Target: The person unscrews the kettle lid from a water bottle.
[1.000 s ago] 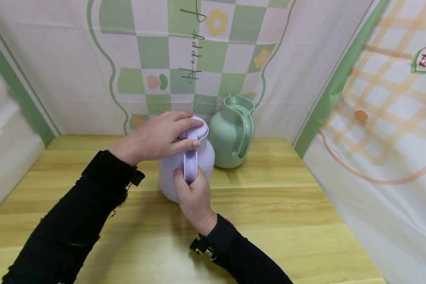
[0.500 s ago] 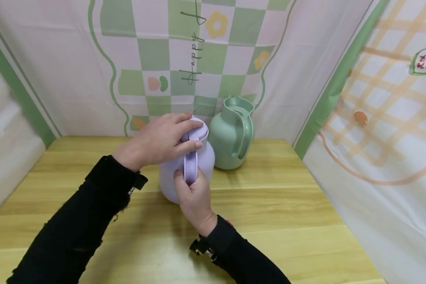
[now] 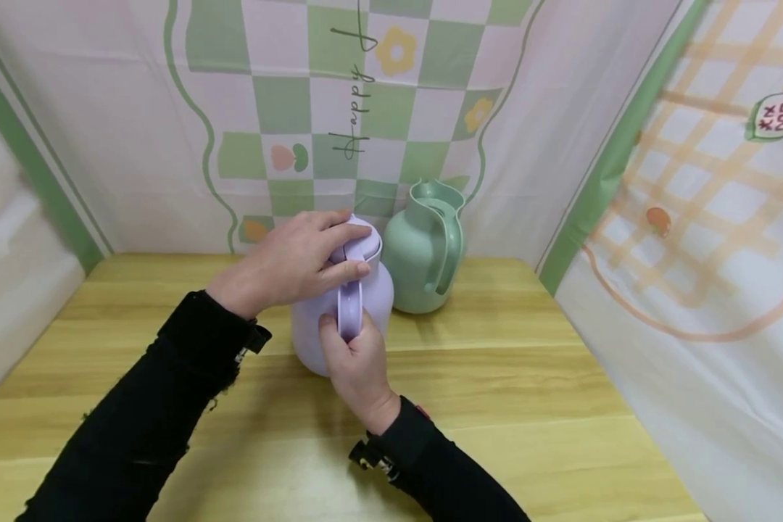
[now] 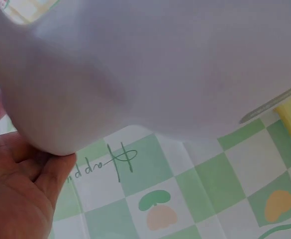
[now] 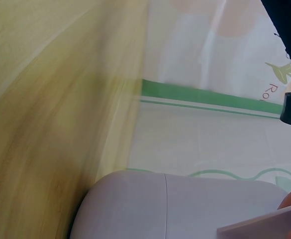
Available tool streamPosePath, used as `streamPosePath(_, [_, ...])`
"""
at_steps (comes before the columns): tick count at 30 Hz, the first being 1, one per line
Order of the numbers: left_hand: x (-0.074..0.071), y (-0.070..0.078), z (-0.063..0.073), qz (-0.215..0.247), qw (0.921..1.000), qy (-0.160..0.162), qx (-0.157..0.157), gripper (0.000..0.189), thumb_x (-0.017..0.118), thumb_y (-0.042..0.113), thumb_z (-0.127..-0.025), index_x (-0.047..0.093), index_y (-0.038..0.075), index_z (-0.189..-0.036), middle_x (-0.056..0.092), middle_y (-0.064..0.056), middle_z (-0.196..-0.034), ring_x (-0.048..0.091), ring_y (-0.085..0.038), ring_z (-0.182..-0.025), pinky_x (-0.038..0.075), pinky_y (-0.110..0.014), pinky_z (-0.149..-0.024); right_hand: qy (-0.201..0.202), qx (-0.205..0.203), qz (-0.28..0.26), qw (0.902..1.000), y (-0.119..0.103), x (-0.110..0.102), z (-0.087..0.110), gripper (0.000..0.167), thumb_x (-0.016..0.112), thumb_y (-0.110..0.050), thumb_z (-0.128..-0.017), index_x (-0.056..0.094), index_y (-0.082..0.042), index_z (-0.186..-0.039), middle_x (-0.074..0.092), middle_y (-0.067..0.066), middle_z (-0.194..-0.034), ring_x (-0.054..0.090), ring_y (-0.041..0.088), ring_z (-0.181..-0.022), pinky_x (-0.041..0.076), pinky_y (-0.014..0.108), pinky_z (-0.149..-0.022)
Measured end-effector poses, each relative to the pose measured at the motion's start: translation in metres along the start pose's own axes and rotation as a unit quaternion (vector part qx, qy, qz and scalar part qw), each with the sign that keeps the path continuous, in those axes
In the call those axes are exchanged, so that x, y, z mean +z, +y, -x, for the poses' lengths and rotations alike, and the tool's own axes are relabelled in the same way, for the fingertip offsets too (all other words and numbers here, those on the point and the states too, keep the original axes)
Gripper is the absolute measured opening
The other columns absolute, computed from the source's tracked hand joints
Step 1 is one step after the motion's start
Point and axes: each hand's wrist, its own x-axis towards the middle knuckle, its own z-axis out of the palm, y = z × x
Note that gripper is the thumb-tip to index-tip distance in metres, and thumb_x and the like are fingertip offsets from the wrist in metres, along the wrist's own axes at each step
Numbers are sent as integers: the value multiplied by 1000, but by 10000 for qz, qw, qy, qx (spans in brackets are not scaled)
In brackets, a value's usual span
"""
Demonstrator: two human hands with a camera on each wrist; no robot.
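A lilac thermos jug stands upright near the middle of the table. My left hand lies over its top from the left, holding the lid with fingers across it and the thumb on the near side. In the left wrist view those fingers curl at the edge of the jug's top, and the pale body fills the upper part. My right hand grips the handle, thumb on its left side. The right wrist view shows the jug's side and part of the handle.
A green thermos jug stands just behind and right of the lilac one, its handle toward me. The wood-grain table runs back to a checked cloth. Another patterned cloth hangs along the right side.
The head view has tilted slightly, so the scene sits a little lower. Both hands keep their places on the lilac jug, the left shifting only very slightly; the jugs stay put.
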Motion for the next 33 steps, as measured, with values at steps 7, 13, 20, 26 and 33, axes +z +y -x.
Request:
streamPosePath(7, [5, -3, 2, 138, 9998, 135, 45, 57, 62, 53, -102, 61, 19, -147, 50, -22, -155, 49, -44, -141, 40, -59, -114, -4, -1, -39, 10000, -1, -2, 1, 22, 58, -13, -103, 49, -7, -84, 31, -2, -69, 34, 11, -60, 31, 25, -57])
streamPosePath(13, [3, -8, 1, 435, 9991, 4, 13, 60, 62, 53, -101, 59, 19, -150, 47, -20, -159, 45, -42, -145, 38, -59, -116, 6, -30, -21, 10000, -1, -2, 1, 27, 58, -11, -103, 44, -10, -79, 30, -2, -66, 31, 10, -57, 30, 27, -54])
streamPosePath(20, [0, -12, -2, 619, 9975, -291, 163, 62, 58, 53, -101, 52, 24, -156, 35, -11, -168, 35, -37, -154, 37, -59, -118, 9, 51, 41, 10000, -1, -1, 1, 20, 58, -13, -102, 51, -8, -84, 32, -3, -69, 36, 10, -61, 33, 25, -57])
streamPosePath(26, [0, -12, -4, 538, 9974, -396, 255, 58, 55, 50, -102, 55, 24, -154, 39, -10, -166, 34, -34, -155, 34, -57, -120, 11, 61, 26, 10000, -1, -1, 1, 13, 59, -13, -102, 57, -5, -91, 36, -2, -73, 42, 13, -66, 36, 25, -60])
streamPosePath(33, [-1, -14, -5, 482, 9972, -453, 348, 57, 57, 49, -103, 54, 23, -154, 40, -14, -165, 35, -35, -154, 34, -57, -121, 37, 82, 57, 9999, 0, -1, 1, 21, 59, -14, -102, 51, -7, -85, 32, -3, -70, 37, 12, -62, 33, 25, -58])
